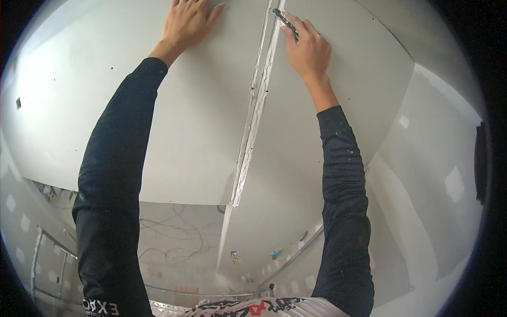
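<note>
My left hand [188, 22] lies against a large pale drywall board [200, 116], its thumb spread and its fingertips cut off by the top edge of the picture. My right hand [310, 48] is closed around a slim dark tool [285, 24] smeared with white, whose exact kind I cannot make out. The tool's far end is close to the top of a long joint [257, 108] between two boards. Ragged white edges run along both sides of this joint, with a narrow strip between them.
Beyond the board's lower edge, loose cables [182, 238] are strung across a grey surface. A metal frame [39, 259] stands at the lower left. On the right is a wall [422, 174] with pale filler patches. Small dark screw spots dot the boards.
</note>
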Demonstrator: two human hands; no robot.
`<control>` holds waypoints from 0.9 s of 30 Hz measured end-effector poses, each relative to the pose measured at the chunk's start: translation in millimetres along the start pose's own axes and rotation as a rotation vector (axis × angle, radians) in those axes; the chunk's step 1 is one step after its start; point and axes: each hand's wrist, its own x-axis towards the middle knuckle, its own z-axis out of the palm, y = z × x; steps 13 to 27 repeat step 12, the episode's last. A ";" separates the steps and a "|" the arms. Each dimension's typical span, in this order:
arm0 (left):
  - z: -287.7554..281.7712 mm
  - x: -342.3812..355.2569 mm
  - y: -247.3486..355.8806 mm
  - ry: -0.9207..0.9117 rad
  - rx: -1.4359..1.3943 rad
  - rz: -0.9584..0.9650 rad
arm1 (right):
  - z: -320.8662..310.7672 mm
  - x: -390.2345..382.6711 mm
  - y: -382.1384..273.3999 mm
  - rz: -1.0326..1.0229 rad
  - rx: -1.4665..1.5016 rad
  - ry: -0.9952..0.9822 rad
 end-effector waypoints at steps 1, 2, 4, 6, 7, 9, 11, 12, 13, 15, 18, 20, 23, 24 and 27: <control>0.4 0.3 -0.3 0.015 0.009 0.011 | -0.5 -3.5 -2.2 0.026 0.042 -0.002; 0.7 0.1 -0.4 0.011 0.007 0.010 | -0.8 -6.7 -4.1 0.051 0.083 -0.005; 2.0 -0.1 -0.7 0.002 0.002 -0.004 | -0.9 -11.3 -6.3 0.028 0.083 0.034; 2.8 -0.5 -1.8 0.017 0.001 -0.004 | 0.6 -13.2 -8.0 -0.003 0.089 0.073; 4.1 -1.3 -0.7 0.029 -0.001 0.007 | 0.4 -15.7 -7.7 0.026 0.078 0.054; 4.6 -1.3 -1.6 0.021 -0.002 0.006 | 0.8 -18.7 -8.8 0.051 0.070 0.036; 4.2 -0.4 -2.5 0.020 0.001 0.008 | 0.9 -20.7 -10.4 0.069 0.076 0.033; 4.5 -0.1 -3.0 0.020 0.001 0.012 | 1.1 -19.8 -9.8 0.068 0.076 0.034; 4.5 -0.1 -3.0 0.020 0.001 0.012 | 1.1 -19.8 -9.8 0.068 0.076 0.034; 4.5 -0.1 -3.0 0.020 0.001 0.012 | 1.1 -19.8 -9.8 0.068 0.076 0.034; 4.5 -0.1 -3.0 0.020 0.001 0.012 | 1.1 -19.8 -9.8 0.068 0.076 0.034; 4.5 -0.1 -3.0 0.020 0.001 0.012 | 1.1 -19.8 -9.8 0.068 0.076 0.034; 4.5 -0.1 -3.0 0.020 0.001 0.012 | 1.1 -19.8 -9.8 0.068 0.076 0.034; 4.5 -0.1 -3.0 0.020 0.001 0.012 | 1.1 -19.8 -9.8 0.068 0.076 0.034; 4.5 -0.1 -3.0 0.020 0.001 0.012 | 1.1 -19.8 -9.8 0.068 0.076 0.034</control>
